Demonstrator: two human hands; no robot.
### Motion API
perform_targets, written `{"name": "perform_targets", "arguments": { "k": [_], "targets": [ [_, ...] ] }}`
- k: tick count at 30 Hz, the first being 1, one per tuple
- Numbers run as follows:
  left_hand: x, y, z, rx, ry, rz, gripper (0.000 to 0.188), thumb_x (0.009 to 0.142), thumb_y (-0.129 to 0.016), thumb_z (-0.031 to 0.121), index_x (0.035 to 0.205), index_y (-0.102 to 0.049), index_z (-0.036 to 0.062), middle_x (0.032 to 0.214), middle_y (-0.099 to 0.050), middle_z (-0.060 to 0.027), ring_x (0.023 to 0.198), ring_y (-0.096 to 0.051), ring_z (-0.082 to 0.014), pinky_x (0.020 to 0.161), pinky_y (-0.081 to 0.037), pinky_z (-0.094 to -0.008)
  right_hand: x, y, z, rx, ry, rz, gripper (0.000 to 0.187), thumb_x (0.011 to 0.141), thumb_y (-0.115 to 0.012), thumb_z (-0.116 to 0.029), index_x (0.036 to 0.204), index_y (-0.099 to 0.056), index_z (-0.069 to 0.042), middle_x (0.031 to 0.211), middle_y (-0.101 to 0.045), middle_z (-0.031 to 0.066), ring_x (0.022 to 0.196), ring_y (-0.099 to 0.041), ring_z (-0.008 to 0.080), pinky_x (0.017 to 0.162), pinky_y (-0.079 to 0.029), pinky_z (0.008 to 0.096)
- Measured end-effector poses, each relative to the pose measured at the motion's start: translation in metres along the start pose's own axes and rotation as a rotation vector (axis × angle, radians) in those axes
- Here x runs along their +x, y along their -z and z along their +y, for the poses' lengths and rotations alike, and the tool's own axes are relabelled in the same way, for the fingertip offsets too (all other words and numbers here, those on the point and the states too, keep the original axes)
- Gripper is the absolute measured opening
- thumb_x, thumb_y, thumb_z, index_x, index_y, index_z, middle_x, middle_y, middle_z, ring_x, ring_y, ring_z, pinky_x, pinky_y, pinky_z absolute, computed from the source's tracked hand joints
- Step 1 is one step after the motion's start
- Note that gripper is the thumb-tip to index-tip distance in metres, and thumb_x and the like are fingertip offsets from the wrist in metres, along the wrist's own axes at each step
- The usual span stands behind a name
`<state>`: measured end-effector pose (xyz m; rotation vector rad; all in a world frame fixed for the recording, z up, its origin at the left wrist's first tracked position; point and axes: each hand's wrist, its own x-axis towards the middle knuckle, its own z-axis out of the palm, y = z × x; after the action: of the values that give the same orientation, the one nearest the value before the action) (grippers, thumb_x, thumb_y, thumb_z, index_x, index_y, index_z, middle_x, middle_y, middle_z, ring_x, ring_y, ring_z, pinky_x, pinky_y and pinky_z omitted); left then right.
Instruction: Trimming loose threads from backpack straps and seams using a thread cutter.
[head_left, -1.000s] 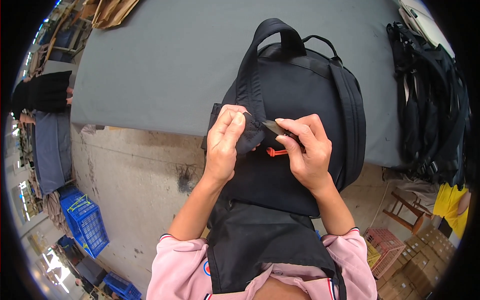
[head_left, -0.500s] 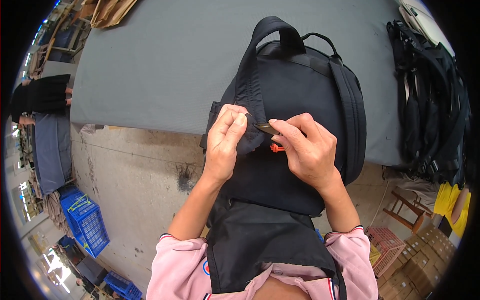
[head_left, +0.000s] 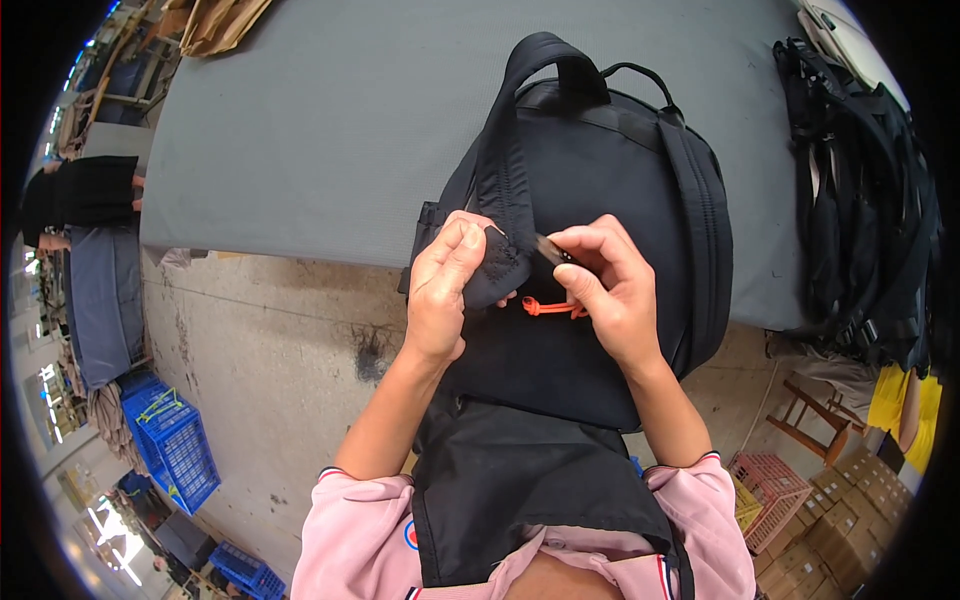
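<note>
Pinching a black strap, the left hand sits over the backpack's left side. The right hand, mid-backpack, clasps a small tool.

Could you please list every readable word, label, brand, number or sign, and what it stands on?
No text can be read.
Black fabric backpack: none visible.
Stacked brown cardboard boxes: pale marks too small to read.
Round red-and-blue badge on the pink cloth shirt: no letters legible.

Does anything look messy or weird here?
Yes, a dark, smudgy patch on the floor, below and left of the left hand in the picture. It looks odd because the floor around it is paler.
</note>
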<state>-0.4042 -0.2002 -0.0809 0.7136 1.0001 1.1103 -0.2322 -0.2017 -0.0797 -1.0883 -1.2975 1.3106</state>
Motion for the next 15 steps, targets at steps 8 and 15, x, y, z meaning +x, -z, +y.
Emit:
{"name": "perform_targets", "arguments": {
  "k": [8,15],
  "targets": [
    [0.0013,0.0029,-0.0085,0.129,-0.103,0.018,0.026,0.098,-0.04,0.027,0.094,-0.052,0.0044,0.071,-0.056,-0.0038,0.055,-0.053,-0.0088,0.052,-0.044,-0.0206,-0.0032,-0.0009,-0.0094,-0.699,0.421,0.076,0.028,0.067,-0.072,-0.003,0.094,-0.064,-0.006,0.076,-0.054,0.0056,0.055,-0.056,0.0193,0.049,-0.045,0.03],
    [0.001,-0.0015,-0.0069,0.122,-0.098,0.037,0.025,0.098,-0.039,0.026,0.093,-0.052,0.0049,0.07,-0.057,-0.0043,0.056,-0.053,-0.0088,0.052,-0.044,-0.0206,-0.0085,-0.0025,-0.0042,-0.64,0.363,0.06,0.027,0.069,-0.071,-0.002,0.094,-0.064,-0.006,0.076,-0.054,0.0045,0.053,-0.055,0.0176,0.047,-0.042,0.0285]
  ]
}}
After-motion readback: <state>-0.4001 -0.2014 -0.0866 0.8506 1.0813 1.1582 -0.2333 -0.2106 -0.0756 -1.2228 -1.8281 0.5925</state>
